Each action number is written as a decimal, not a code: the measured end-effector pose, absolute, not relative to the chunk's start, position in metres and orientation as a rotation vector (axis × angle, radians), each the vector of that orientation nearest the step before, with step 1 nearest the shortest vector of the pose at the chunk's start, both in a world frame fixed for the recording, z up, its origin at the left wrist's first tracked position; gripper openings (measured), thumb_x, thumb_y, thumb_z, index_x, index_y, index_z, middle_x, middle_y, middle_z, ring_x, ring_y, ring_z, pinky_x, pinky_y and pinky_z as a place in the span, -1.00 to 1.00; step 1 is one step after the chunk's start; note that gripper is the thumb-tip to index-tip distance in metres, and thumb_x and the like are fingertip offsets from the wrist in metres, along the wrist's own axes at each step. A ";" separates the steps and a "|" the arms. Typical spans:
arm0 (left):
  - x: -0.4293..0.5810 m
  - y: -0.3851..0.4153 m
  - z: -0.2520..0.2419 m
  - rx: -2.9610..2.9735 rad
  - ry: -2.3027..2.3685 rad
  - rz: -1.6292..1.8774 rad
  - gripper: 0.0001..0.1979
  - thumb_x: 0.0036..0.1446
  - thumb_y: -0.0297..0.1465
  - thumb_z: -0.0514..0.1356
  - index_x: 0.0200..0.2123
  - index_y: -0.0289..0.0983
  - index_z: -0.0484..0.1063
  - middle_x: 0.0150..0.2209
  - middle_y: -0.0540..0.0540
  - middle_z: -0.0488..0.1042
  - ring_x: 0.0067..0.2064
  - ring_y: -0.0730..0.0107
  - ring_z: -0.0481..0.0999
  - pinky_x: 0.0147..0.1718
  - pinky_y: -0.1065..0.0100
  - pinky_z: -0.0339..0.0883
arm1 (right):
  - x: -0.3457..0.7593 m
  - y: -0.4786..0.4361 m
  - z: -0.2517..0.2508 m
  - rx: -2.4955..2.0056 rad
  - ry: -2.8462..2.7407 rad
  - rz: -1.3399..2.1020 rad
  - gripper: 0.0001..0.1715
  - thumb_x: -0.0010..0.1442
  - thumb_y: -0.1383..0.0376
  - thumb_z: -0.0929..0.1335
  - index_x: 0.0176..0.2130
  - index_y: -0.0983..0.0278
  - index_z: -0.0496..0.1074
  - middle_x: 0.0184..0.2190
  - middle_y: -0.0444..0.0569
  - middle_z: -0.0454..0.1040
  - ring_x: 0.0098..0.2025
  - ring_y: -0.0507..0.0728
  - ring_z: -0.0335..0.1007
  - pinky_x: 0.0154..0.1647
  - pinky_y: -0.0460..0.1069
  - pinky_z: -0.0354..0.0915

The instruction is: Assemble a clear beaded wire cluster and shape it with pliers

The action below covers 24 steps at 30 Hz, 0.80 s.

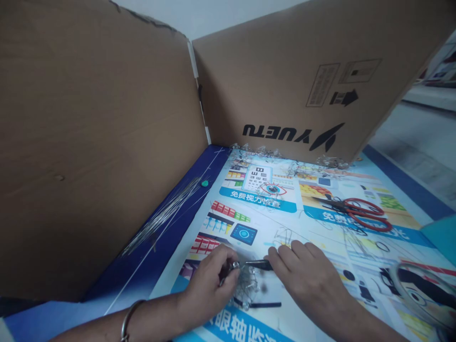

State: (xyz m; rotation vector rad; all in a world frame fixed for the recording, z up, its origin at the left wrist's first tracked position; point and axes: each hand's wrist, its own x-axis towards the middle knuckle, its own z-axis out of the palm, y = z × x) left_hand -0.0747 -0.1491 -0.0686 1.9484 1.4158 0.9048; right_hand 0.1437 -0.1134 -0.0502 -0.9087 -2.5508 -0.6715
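Observation:
My left hand (215, 280), with a bracelet (130, 318) on its wrist, pinches a small shiny wire piece (234, 266) between thumb and fingers. From the right, my right hand (302, 270) is wrapped round the dark handle of a slim metal tool (259, 264), whose tip points left and reaches the wire piece. Whether the tip grips the piece is too small to tell. Under and between the hands, a tangle of clear and silvery wire (248, 285) rests on the printed sheet (270, 237).
Red-handled scissors (368, 213) lie at the right. Loose straight wires (167, 209) and a small green lump (204, 183) are on the blue cloth at the left. Cardboard panels (107, 133) stand behind, with wire pieces (260, 151) along their foot. A wire coil (420, 294) sits at the lower right.

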 end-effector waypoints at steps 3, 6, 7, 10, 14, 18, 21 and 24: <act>-0.074 -0.150 -0.068 1.947 1.427 0.901 -0.87 0.03 -0.56 0.04 -0.34 -0.24 0.22 -0.45 0.01 0.28 -0.45 0.45 0.28 -0.46 0.41 0.18 | 0.143 -0.113 -0.050 -0.907 -2.536 -0.681 -0.81 0.06 0.48 0.28 -0.26 0.34 0.39 -0.50 -0.05 0.32 -0.44 0.14 0.15 -0.41 0.05 0.00; -0.074 -0.150 -0.067 1.941 1.427 0.893 -0.87 0.03 -0.55 0.03 -0.32 -0.24 0.21 -0.46 0.02 0.27 -0.46 0.45 0.27 -0.47 0.41 0.18 | 0.142 -0.113 -0.050 -0.910 -2.531 -0.682 -0.82 0.08 0.48 0.27 -0.27 0.33 0.38 -0.49 -0.04 0.33 -0.43 0.13 0.14 -0.40 0.04 0.00; -0.074 -0.151 -0.067 1.940 1.428 0.889 -0.87 0.03 -0.55 0.03 -0.32 -0.24 0.21 -0.46 0.02 0.27 -0.46 0.45 0.27 -0.46 0.41 0.18 | 0.141 -0.113 -0.050 -0.914 -2.536 -0.676 -0.82 0.09 0.49 0.26 -0.28 0.33 0.38 -0.49 -0.04 0.33 -0.43 0.13 0.15 -0.39 0.04 0.00; -0.074 -0.151 -0.068 1.945 1.432 0.878 -0.86 0.03 -0.56 0.02 -0.32 -0.25 0.20 -0.45 0.02 0.27 -0.45 0.45 0.28 -0.45 0.40 0.18 | 0.140 -0.113 -0.050 -0.916 -2.553 -0.660 -0.79 0.11 0.51 0.22 -0.28 0.32 0.37 -0.48 -0.04 0.34 -0.42 0.12 0.17 -0.39 0.04 0.01; -0.075 -0.151 -0.070 1.955 1.431 0.863 -0.83 0.01 -0.58 0.03 -0.31 -0.24 0.19 -0.42 0.01 0.27 -0.43 0.43 0.28 -0.43 0.40 0.19 | 0.139 -0.113 -0.048 -0.902 -2.542 -0.653 -0.77 0.13 0.53 0.19 -0.31 0.32 0.37 -0.49 -0.04 0.33 -0.44 0.13 0.18 -0.40 0.05 0.02; -0.075 -0.151 -0.069 1.963 1.427 0.868 -0.82 0.01 -0.59 0.03 -0.31 -0.24 0.18 -0.39 -0.01 0.29 -0.41 0.42 0.29 -0.40 0.38 0.20 | 0.138 -0.114 -0.046 -0.885 -2.548 -0.660 -0.77 0.12 0.54 0.20 -0.30 0.32 0.36 -0.47 -0.03 0.35 -0.43 0.13 0.18 -0.39 0.05 0.03; -0.074 -0.151 -0.068 1.960 1.427 0.871 -0.82 0.00 -0.60 0.02 -0.32 -0.24 0.18 -0.38 -0.01 0.29 -0.40 0.41 0.29 -0.39 0.38 0.20 | 0.138 -0.114 -0.045 -0.865 -2.553 -0.682 -0.77 0.11 0.54 0.20 -0.30 0.32 0.36 -0.47 -0.04 0.34 -0.43 0.12 0.17 -0.39 0.04 0.02; -0.073 -0.150 -0.068 1.971 1.423 0.871 -0.82 0.00 -0.59 0.02 -0.32 -0.24 0.18 -0.38 -0.02 0.29 -0.39 0.40 0.30 -0.38 0.37 0.20 | 0.138 -0.113 -0.044 -0.842 -2.564 -0.699 -0.78 0.13 0.53 0.20 -0.30 0.32 0.36 -0.48 -0.05 0.32 -0.43 0.12 0.16 -0.40 0.05 0.01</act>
